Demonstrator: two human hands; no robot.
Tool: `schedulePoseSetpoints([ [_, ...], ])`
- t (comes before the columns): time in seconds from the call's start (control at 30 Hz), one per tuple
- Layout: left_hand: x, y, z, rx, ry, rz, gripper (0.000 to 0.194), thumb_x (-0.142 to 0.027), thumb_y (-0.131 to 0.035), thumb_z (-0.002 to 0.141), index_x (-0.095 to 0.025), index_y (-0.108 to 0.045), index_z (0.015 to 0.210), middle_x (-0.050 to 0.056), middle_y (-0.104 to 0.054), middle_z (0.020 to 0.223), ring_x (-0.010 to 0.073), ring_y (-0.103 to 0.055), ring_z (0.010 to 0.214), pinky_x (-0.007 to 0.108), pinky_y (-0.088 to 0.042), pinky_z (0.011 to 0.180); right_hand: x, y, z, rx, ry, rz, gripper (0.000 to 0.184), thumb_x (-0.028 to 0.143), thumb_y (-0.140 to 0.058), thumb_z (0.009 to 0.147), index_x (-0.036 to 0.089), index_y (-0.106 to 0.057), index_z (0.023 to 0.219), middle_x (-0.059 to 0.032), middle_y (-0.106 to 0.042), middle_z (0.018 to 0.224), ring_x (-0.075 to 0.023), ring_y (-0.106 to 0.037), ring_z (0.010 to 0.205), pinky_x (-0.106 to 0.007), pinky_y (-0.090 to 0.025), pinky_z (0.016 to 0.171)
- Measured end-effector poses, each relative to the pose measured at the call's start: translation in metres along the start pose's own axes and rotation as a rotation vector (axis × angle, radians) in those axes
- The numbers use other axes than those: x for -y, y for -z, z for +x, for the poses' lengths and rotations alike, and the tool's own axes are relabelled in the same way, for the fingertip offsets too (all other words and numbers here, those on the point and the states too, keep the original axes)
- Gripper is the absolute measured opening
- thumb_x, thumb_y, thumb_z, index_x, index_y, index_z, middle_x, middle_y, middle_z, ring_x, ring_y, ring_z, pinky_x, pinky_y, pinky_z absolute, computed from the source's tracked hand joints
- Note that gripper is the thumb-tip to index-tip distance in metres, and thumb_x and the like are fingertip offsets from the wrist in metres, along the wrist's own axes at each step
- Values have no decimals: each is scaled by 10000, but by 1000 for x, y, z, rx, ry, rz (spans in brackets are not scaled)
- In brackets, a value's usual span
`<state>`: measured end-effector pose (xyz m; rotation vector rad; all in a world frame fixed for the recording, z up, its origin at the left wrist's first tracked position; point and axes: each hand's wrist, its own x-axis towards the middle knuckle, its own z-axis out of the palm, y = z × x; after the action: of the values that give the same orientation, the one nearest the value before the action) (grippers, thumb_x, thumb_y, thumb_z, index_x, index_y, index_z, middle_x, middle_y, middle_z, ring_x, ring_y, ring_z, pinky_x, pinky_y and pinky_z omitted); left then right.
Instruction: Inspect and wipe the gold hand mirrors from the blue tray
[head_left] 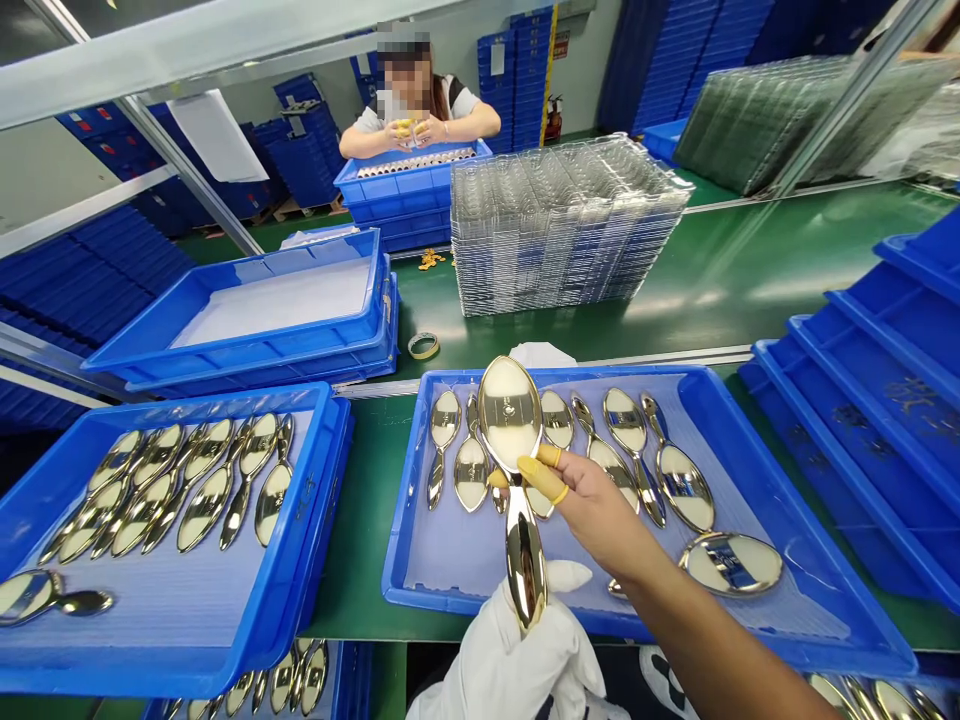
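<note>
L hand [517, 660], in 1 white glove, grips the lower handle of 1 gold mirror [510, 415]. R hand [600, 505], bare w/ 3 yellow finger covers [544, 480] visible, pinches same mirror at neck. It's held head up, in front of the R blue tray [405, 525]. In that tray: 7 other mirror heads clearly seen, 6 in a row + 1 lying crosswise nr front; more pt. hidden behind hands. L blue tray [285, 570]: 9 mirrors, 8 packed tog., 1 apart. Farther on the bench [750, 300]: 1 tape roll [424, 346], 2 stacked blue bins [247, 365], 1 stack clear plastic trays [562, 230]. Beyond: 1 co-worker [465, 105], 2 hands raised above a blue crate [420, 185].
</note>
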<state>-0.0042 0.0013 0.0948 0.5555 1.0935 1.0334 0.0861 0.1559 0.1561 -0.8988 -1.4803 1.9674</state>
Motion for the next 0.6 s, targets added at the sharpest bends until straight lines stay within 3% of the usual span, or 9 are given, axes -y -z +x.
schedulePoseSetpoints([
  [0.07, 0, 1, 2, -10, 0, 20, 642, -622, -604, 879, -218, -509, 1369, 17, -667, 746, 92, -513, 440, 248, -441, 462, -1, 1, -1, -16, -2, -14, 470, 606, -668, 829, 183, -751, 1018, -46, -780, 896, -185, -669, 697, -332, -535, 754],
  [0.17, -6, 3, 2, -40, 10, 61, 495, -535, -582, 934, -186, -560, 1284, 6, -660, 814, 86, -536, 517, 239, -480, 501, -2, 2, -1, -30, -7, -19, 469, 597, -707, 801, 186, -752, 1024, -40, -778, 889, -157, -617, 608, -327, -534, 720],
  [0.33, -21, -3, -6, -77, 52, 107, 328, -426, -586, 960, -157, -622, 1144, 46, -667, 981, 133, -632, 745, 300, -567, 660, -5, 0, 5, -23, -29, -16, 477, 599, -725, 778, 188, -752, 1019, -33, -775, 830, -189, -660, 670, -347, -546, 798],
  [0.43, -25, -11, -6, -63, 79, 108, 404, -398, -614, 940, -170, -562, 1270, 31, -677, 922, 124, -618, 666, 300, -560, 636, -6, -2, 10, 10, -43, -5, 481, 609, -688, 804, 184, -751, 1020, -43, -782, 868, -202, -685, 729, -353, -553, 824],
  [0.5, -26, -15, -2, -66, 85, 112, 489, -358, -641, 906, -173, -511, 1339, -2, -670, 777, 117, -579, 557, 291, -535, 596, -4, -3, 10, 8, -40, -19, 505, 619, -656, 824, 177, -744, 1051, -54, -785, 885, -212, -695, 735, -367, -559, 827],
  [0.6, -28, -12, 5, -149, 34, 157, 446, -306, -674, 847, -177, -573, 1261, -29, -612, 603, 144, -569, 526, 315, -523, 642, -2, -6, 4, -30, 26, -158, 508, 626, -642, 830, 181, -755, 1048, -76, -787, 883, -259, -710, 774, -407, -569, 835],
])
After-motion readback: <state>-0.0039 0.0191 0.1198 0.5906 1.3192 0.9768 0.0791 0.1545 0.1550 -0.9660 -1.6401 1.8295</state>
